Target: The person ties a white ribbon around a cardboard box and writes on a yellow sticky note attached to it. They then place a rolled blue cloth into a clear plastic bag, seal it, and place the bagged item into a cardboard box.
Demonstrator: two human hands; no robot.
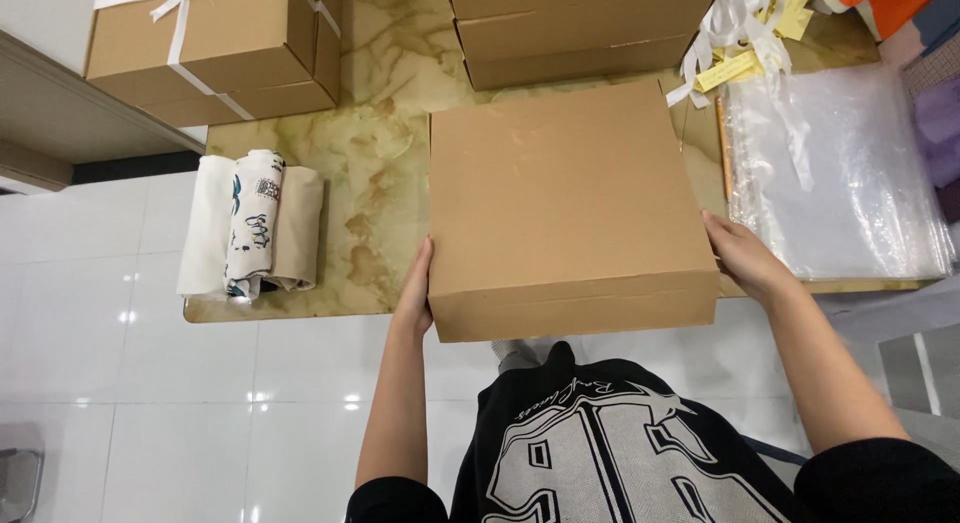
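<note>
Landmark: a closed plain brown cardboard box (562,208) lying flat on a marbled green-and-cream table (375,173), its near edge at the table's near edge, just in front of the person.
Left hand (415,288): pressed flat against the box's left side wall near the front corner, fingers straight and together, palm on the cardboard.
Right hand (740,255): laid against the box's right side wall toward the front, fingers extended along the cardboard; the fingertips are partly hidden behind the box edge, so how far they curl probably cannot be told for sure.
Grip: the box sits clasped between the two open palms, neither hand closed into a fist.
Left of the box: a small bundle of folded cloth (250,225), cream and beige with a printed piece between, near the table's left edge, apart from the box.
Beyond the box: a stack of similar brown boxes (580,33) just behind it.
Beyond and to the left: another carton tied with white ribbon (215,43).
Right of the box: a pile of clear plastic bags (835,173), with loose white ribbons and yellow slips (745,38) behind them.
Below the table: white glossy floor tiles (150,403).
</note>
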